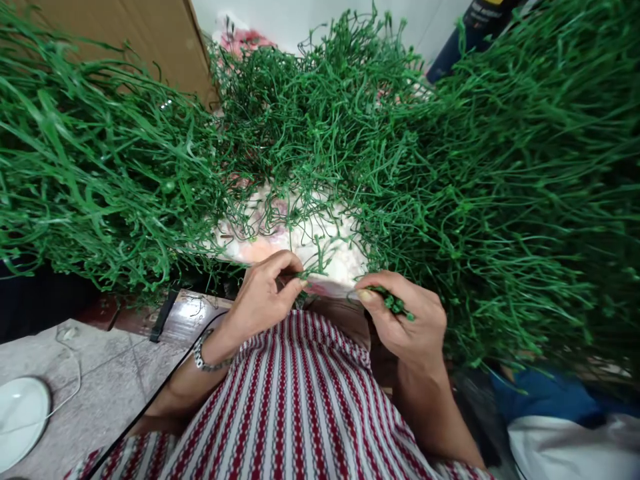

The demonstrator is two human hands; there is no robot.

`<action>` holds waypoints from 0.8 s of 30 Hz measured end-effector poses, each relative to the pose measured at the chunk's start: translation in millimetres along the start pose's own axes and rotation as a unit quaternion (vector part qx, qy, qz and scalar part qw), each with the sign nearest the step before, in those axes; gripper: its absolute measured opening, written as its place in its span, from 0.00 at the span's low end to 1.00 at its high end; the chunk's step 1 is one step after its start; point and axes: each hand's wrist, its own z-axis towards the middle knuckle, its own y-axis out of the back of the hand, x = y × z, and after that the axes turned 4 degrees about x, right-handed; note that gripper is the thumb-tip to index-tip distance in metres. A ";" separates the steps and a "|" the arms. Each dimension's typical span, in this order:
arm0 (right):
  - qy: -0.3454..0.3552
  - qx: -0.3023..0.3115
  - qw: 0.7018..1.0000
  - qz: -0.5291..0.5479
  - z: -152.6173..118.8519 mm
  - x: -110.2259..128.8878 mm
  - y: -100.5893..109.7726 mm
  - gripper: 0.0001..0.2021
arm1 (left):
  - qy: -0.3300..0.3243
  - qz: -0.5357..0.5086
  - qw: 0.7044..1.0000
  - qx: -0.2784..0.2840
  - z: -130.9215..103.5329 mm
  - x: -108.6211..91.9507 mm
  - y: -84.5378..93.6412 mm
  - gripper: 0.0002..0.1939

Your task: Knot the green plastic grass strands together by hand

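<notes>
Between thumb and forefinger, my left hand (273,293) pinches a thin green stem (320,263), which looks like part of an artificial plant. My right hand (407,313) is closed round a small bunch of green stems (395,303), their ends poking out past the fingers; its thumb and forefinger are pressed together at the tips. The two hands are apart, at the near edge of a pale, patterned surface (345,250). Heaps of loose, tangled green stems lie on it, the left heap (100,160), the middle heap (320,113) and the right heap (500,193).
A cardboard box (135,40) stands at the back left, and a dark blue cylinder (467,40) leans at the back right. On the floor at left are a white round object (23,420) and a pale cord (77,373). Blue and white cloth (565,427) lies at lower right.
</notes>
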 end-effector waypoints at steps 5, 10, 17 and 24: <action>0.052 0.051 0.992 -0.106 3.1 0.7 1.8 0.02 | -0.004 -0.008 0.999 0.042 0.9 -2.5 -3.0 0.02; 0.097 0.068 0.970 -0.214 8.4 -2.0 -1.2 0.09 | -0.010 -0.051 0.995 0.081 -1.2 -5.5 -0.7 0.03; 0.109 0.131 0.983 -0.073 6.5 -12.5 -14.2 0.18 | 0.035 -0.239 0.963 0.120 -1.6 1.3 0.9 0.05; 0.083 0.062 0.993 0.062 3.6 -19.6 -26.1 0.09 | 0.064 -0.343 0.932 0.098 -2.8 7.0 -9.4 0.09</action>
